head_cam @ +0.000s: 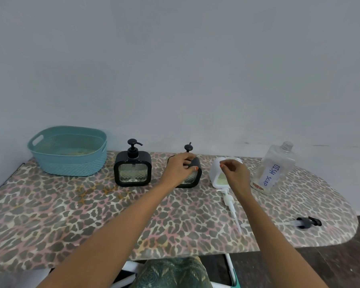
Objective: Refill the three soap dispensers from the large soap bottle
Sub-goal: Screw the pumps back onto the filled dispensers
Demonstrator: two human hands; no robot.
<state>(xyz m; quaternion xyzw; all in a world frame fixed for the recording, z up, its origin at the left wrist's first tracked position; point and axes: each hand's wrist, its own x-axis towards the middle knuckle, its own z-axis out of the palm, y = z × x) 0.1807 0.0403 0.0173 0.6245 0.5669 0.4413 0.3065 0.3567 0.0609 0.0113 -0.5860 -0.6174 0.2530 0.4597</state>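
Table (50, 215) in leopard print. Left grip (180, 169) curled round top of middle black dispenser (198, 177), pump on. Right grip (235, 173) loosely curled, holding nothing, over open white dispenser (214, 173). White pump (230, 201) lying in front. Uncapped dish soap bottle (276, 169) beside white dispenser, black pump (307, 222) nearer table edge.

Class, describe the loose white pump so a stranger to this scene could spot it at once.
On the leopard-print board, find the white dispenser standing right of the two black dispensers. The white pump lies flat just in front of it, its tube pointing toward the near edge. The black pump near the board's right end is the only other loose one.
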